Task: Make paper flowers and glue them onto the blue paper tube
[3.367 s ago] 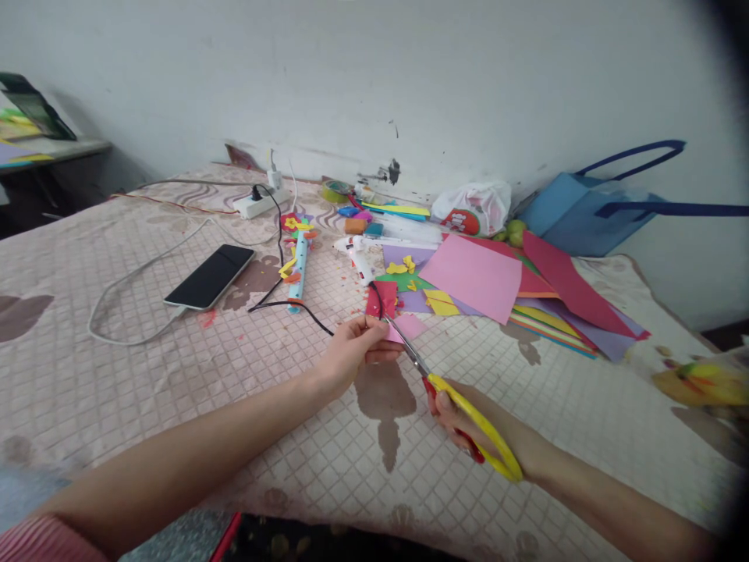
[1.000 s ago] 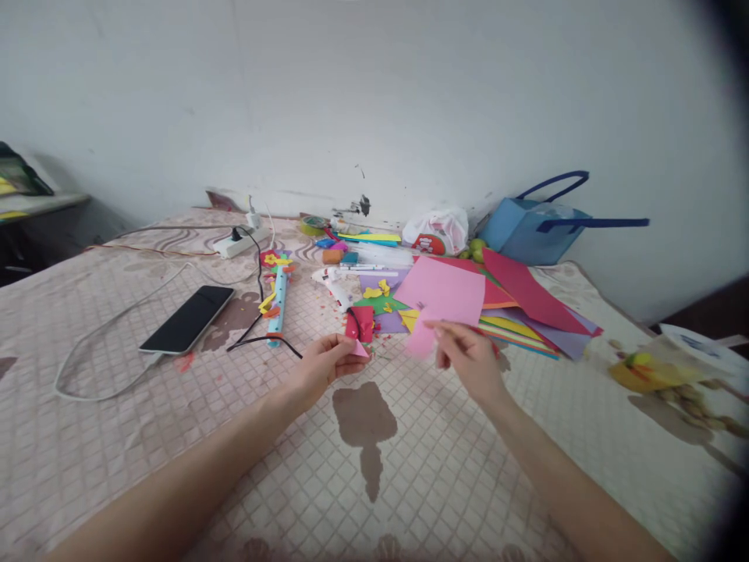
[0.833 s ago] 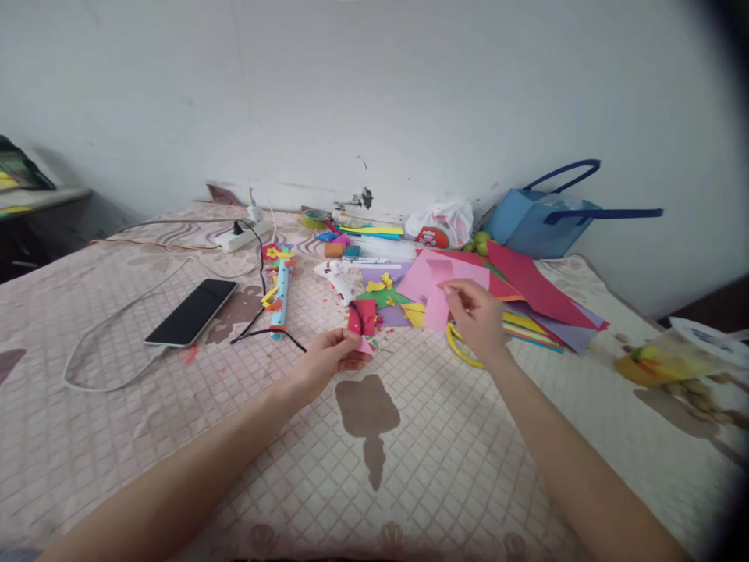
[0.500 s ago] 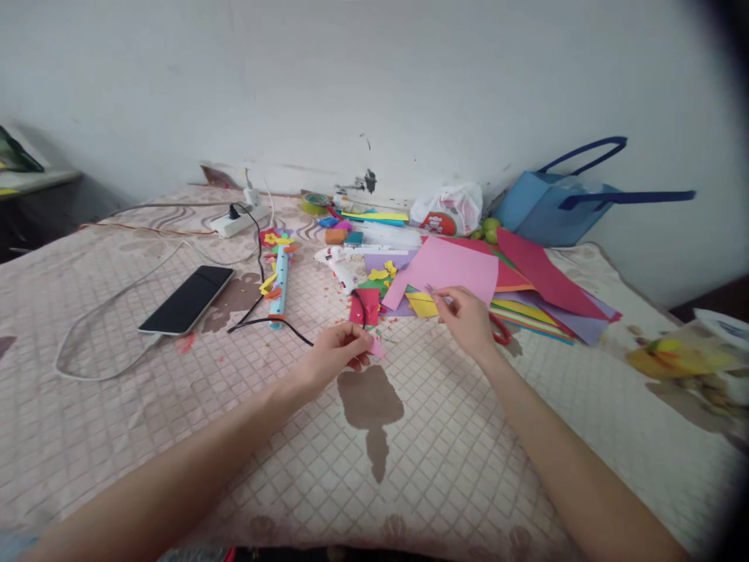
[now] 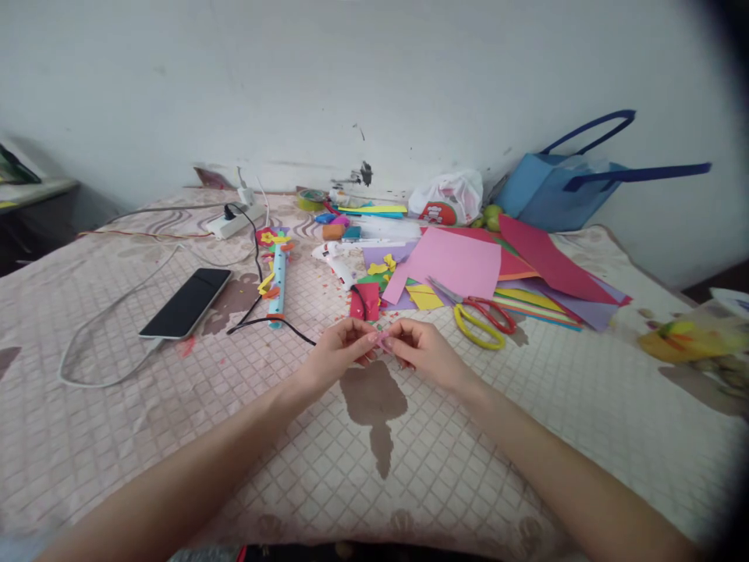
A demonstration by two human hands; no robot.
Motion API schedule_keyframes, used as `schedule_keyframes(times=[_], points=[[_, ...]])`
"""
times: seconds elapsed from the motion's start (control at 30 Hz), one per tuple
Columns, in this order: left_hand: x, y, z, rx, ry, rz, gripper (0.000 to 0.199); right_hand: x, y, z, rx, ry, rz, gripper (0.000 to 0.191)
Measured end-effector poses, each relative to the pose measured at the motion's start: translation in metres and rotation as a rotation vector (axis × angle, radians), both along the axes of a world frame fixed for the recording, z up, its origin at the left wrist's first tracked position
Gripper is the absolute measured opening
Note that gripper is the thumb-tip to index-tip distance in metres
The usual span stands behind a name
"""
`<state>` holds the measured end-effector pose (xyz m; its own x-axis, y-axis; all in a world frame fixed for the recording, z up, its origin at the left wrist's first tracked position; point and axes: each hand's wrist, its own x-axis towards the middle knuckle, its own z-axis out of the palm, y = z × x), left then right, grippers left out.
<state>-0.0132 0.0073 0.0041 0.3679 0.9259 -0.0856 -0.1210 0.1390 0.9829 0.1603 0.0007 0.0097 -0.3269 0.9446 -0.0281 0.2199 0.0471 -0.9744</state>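
Between my fingertips is a small pink paper piece (image 5: 383, 339), mostly covered by the fingers. My left hand (image 5: 344, 348) pinches it from the left, and my right hand (image 5: 426, 353) pinches it from the right. Both hands are over the middle of the patterned tablecloth (image 5: 462, 453). Just beyond them lies a red paper piece (image 5: 365, 300), crossed by a black cord. Scissors (image 5: 480, 328) with yellow and red handles rest beyond my right hand, their blades on the papers. A white glue gun (image 5: 339, 267) lies farther back.
A decorated light-blue strip (image 5: 278, 285) and a phone (image 5: 187, 303) on a white cable are to the left. Behind them sits a power strip (image 5: 236, 222). Coloured sheets (image 5: 453, 264) spread at right, near a blue bag (image 5: 559, 191) and a clear bag (image 5: 684, 342) with yellow contents.
My right hand has left the scissors at the papers and moved left and toward me to meet my left hand. It now also grips the pink paper piece.
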Motion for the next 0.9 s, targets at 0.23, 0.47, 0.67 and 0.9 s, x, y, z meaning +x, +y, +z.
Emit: schedule_keyframes(times=[0.23,0.47,0.67,0.9], points=[[-0.002,-0.001,0.001,0.043,0.103,-0.004,0.021,0.002,-0.002,0.002,0.015,-0.032,0.036,0.021],[-0.003,0.001,-0.002,-0.023,0.087,-0.006,0.026,-0.002,-0.003,0.000,0.122,-0.086,-0.081,0.020],[-0.003,0.003,-0.004,-0.033,0.066,0.015,0.033,-0.005,-0.006,-0.001,0.208,-0.117,-0.126,0.016],[-0.003,0.003,-0.005,-0.131,0.009,-0.031,0.031,-0.006,-0.010,-0.003,0.391,-0.235,-0.185,0.016]])
